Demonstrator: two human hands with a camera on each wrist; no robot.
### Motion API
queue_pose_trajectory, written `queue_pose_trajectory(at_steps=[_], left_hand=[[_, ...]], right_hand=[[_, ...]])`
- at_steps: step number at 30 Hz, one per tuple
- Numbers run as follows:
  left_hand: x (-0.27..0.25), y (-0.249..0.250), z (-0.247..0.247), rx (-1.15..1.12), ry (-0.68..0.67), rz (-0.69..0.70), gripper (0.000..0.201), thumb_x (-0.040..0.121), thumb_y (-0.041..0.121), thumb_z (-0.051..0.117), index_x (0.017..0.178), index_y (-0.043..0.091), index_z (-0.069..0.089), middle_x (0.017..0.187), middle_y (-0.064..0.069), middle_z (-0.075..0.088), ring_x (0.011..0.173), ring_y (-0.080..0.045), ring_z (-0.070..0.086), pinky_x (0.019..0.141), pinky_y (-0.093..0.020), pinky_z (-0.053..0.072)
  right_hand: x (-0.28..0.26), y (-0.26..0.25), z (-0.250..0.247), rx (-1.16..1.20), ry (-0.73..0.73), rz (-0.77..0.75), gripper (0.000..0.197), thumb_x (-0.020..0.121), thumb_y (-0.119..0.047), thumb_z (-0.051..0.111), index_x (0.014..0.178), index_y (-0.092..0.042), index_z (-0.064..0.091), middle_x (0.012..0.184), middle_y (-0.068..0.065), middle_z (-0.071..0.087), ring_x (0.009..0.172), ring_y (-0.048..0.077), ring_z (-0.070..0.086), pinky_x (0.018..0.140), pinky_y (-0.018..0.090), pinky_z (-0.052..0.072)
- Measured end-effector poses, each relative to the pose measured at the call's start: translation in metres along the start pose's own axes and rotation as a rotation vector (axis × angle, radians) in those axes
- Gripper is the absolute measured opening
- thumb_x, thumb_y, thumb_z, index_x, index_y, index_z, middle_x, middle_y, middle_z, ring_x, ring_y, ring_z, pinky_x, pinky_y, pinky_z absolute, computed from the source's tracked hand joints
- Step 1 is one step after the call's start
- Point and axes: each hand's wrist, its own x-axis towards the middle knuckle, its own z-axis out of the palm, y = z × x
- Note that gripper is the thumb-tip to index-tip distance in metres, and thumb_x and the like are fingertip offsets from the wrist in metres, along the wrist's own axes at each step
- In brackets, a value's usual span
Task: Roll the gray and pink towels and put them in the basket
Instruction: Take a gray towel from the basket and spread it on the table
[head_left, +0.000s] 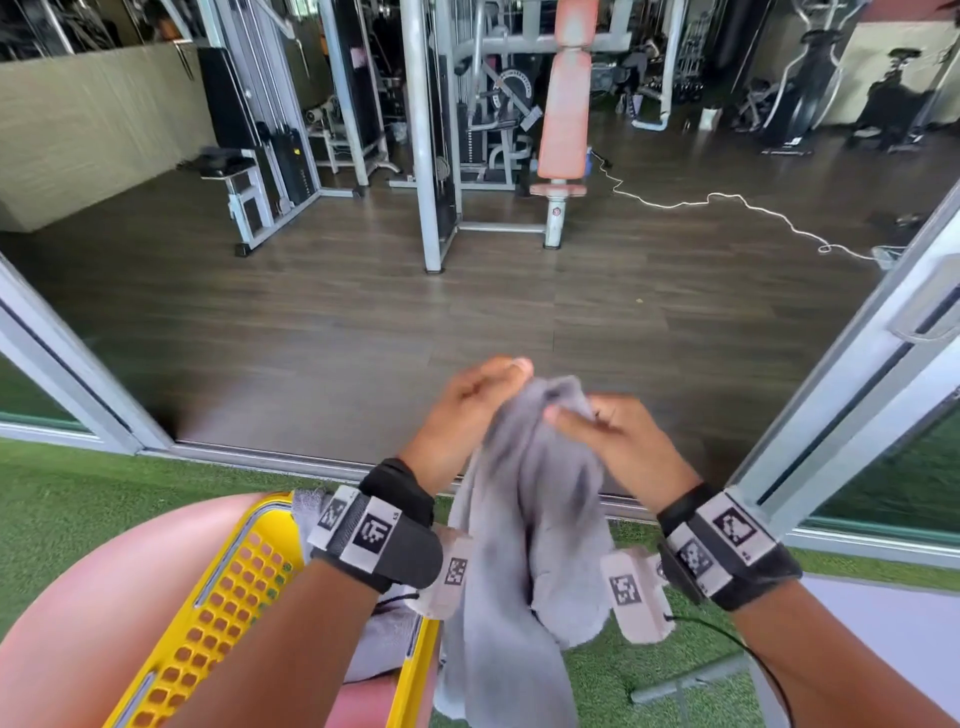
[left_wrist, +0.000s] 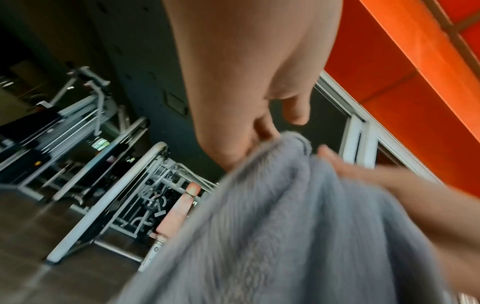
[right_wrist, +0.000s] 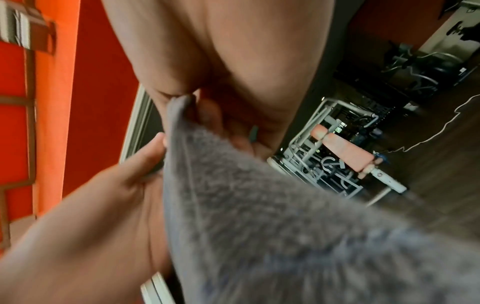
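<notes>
Gray towel (head_left: 524, 525) hanging unrolled, left hand (head_left: 462, 415) and right hand (head_left: 618, 441) pinching its top edge

The head camera is looking forward and down from above both hands, taking in the gym floor (head_left: 467, 312) beyond them. The left wrist camera is looking up along the left hand (left_wrist: 233, 82) from very near, toward its fingertips. The right wrist camera is looking likewise along the right hand (right_wrist: 233, 51). All three views are sharing the gray towel (head_left: 519, 519) held between the hands and the orange bench (head_left: 566, 104) far beyond the fingers.
</notes>
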Motion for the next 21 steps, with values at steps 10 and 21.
queue_pose_trajectory(at_steps=[10,21], left_hand=[[0.007,0.005,-0.011,-0.101,0.095,0.014,0.025,0.094,0.015,0.054,0.075,0.000,0.048,0.072,-0.007,0.044,0.072,-0.015,0.042,0.066,-0.025,0.035],[0.012,0.016,-0.011,-0.105,0.115,0.077,0.036,0.091,0.018,0.056,0.075,-0.011,0.043,0.074,-0.011,0.034,0.071,-0.019,0.032,0.065,-0.031,0.028]], right_hand=[[0.006,0.001,-0.012,-0.167,-0.156,0.027,0.040,0.090,-0.027,0.064,0.060,-0.016,0.041,0.067,-0.006,0.030,0.063,0.009,0.030,0.060,0.029,0.023],[0.011,-0.010,-0.011,-0.136,-0.117,0.014,0.061,0.079,-0.051,0.070,0.068,0.004,0.047,0.068,0.004,0.038,0.066,0.014,0.035,0.064,0.034,0.026]])
